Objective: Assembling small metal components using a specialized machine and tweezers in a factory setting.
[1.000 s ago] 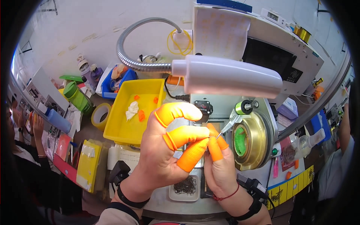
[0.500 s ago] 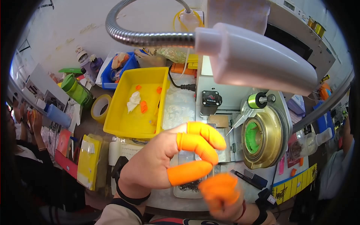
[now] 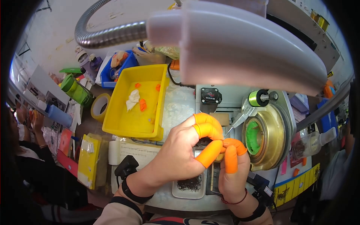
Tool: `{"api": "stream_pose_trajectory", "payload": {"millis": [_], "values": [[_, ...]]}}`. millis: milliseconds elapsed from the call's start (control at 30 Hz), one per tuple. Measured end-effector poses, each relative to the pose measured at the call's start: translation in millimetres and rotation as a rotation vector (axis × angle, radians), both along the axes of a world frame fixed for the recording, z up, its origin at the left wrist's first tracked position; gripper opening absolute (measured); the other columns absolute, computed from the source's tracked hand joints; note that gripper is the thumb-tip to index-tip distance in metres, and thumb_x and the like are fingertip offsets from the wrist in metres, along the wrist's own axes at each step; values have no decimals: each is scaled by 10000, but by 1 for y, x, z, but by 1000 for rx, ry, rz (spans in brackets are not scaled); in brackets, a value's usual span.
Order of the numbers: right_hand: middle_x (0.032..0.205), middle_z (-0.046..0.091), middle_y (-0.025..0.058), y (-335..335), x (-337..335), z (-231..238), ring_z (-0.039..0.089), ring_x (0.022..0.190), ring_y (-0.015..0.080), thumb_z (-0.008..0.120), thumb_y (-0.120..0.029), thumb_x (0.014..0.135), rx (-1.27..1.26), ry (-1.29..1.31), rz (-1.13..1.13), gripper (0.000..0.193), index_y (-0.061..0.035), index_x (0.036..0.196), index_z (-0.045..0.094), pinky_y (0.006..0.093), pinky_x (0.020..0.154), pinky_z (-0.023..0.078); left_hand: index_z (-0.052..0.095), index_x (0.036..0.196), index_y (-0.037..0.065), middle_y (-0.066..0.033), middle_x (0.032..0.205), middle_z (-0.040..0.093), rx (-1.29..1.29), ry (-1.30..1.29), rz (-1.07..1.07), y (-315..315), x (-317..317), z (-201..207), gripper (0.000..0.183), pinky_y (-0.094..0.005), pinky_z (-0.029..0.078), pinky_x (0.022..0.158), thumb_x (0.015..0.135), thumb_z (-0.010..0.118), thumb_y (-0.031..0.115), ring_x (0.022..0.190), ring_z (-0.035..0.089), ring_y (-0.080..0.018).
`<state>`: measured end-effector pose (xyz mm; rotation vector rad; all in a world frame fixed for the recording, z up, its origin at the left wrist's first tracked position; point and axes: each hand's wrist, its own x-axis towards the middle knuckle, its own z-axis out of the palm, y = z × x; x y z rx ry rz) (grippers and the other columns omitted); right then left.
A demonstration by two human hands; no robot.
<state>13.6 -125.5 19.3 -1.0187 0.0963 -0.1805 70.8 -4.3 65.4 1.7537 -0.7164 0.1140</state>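
Note:
Orange finger cots cover several fingers of both my hands. My left hand [image 3: 180, 148] curls in from the left, thumb and forefinger pinched close to the tip of a pointed metal guide [image 3: 238, 122]. Meeting it from below right is my right hand [image 3: 234, 180], its fingertips also drawn together. Whatever lies between the fingertips is too small or hidden to make out. The guide carries a spool of yellow-green thread [image 3: 258, 98]. Beside it stands a brass-coloured ring wheel [image 3: 275, 140] with a green lining [image 3: 252, 138]. Below my left hand, a white dish [image 3: 187, 194] holds thin dark tangled pieces.
A large pale lamp head [image 3: 251, 48] on a flexible metal neck [image 3: 112, 34] hangs over the machine. Left are a yellow bin [image 3: 112, 123] with orange and white scraps, a tape roll [image 3: 100, 107] and an open notebook [image 3: 131, 150]. A yellow ruled mat [image 3: 298, 187] lies right.
My right hand has risen from the table's front edge to meet my left fingertips by the guide. My left hand has shifted slightly right, fingers closing. The lamp appears larger and lower left.

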Motion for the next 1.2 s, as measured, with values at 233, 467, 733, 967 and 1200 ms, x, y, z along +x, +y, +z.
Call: {"api": "stream_pose_trajectory", "payload": {"millis": [233,467,733,967,1200], "values": [[781,463,2,3,15,-2,412,670,55,496,-68,869,-197,-177,-89,59,-12,885,485,180,604,341,571,818,-6,-111,841,572,113,-58,-27,-1,4,-2,146,-302,437,739,677,596,-31,819,556,-227],[776,441,5,-3,17,-6,395,674,60,486,-39,864,-196,-155,-47,38,-10,872,461,185,604,334,559,1019,-20,-126,979,593,230,80,-84,19,11,4,274,-293,436,795,745,545,-30,910,564,-212],[762,431,-3,-4,19,-3,388,670,55,490,-23,857,-217,-143,1,28,-18,860,462,190,602,335,575,960,-13,-124,964,597,217,-113,-75,15,13,5,230,-292,456,759,737,538,-52,861,582,-226],[755,434,-7,-4,19,2,388,679,47,505,-41,855,-257,-107,4,42,-23,844,468,188,598,340,594,874,-14,-124,899,597,237,-224,-66,9,12,6,163,-293,479,689,712,600,-27,802,592,-243],[783,463,-3,-3,20,-5,410,707,53,502,-54,860,-297,-126,11,43,-17,868,482,193,633,361,588,806,-6,-114,818,589,332,-369,-6,3,11,3,184,-292,488,625,633,629,-48,724,600,-254]]}}
